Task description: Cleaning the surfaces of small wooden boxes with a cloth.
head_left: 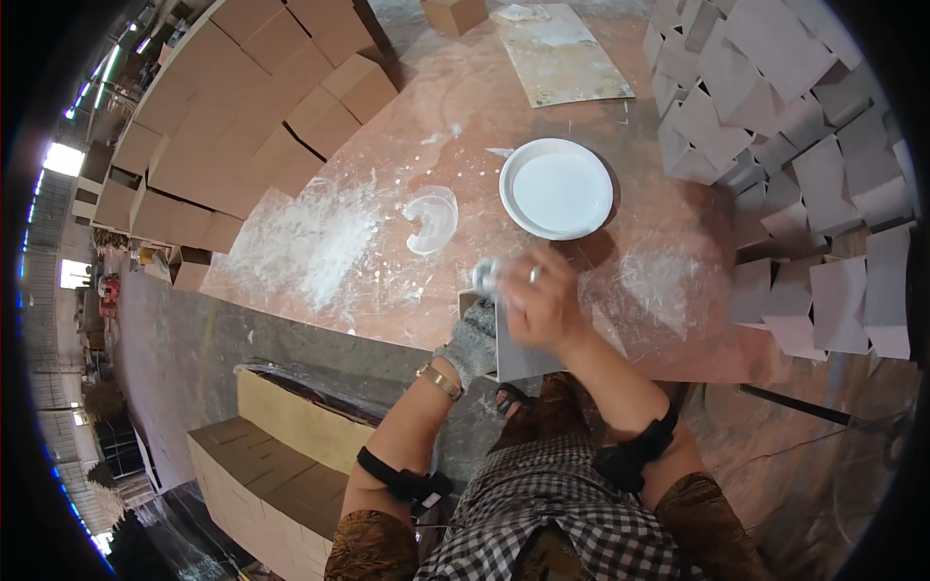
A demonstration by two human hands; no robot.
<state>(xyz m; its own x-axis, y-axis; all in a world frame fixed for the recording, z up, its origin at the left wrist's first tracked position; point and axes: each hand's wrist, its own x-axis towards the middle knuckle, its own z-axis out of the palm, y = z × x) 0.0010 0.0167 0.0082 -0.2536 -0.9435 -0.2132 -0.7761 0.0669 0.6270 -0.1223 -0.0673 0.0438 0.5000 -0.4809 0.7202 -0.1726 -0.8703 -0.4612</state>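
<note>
My left hand (472, 341), in a grey knitted glove with a watch at the wrist, is closed on a cardboard box (523, 351) at the table's near edge. The box has a pale grey face toward my right arm and a brown edge by the glove. My right hand (544, 298), bare with a ring, is at the top of the box, fingers curled and blurred by motion. A whitish lump (484, 276) shows at its fingertips; I cannot make out what it is. Beyond the hands stands a round white basin (556, 189) holding white liquid.
A bitten-looking translucent disc (432, 221) lies on the white-smeared reddish table (417, 300). Brown boxes (223, 107) are stacked at left, pale grey boxes (814, 184) at right. A stained board (565, 58) lies at the far side. More cardboard (262, 474) stands lower left.
</note>
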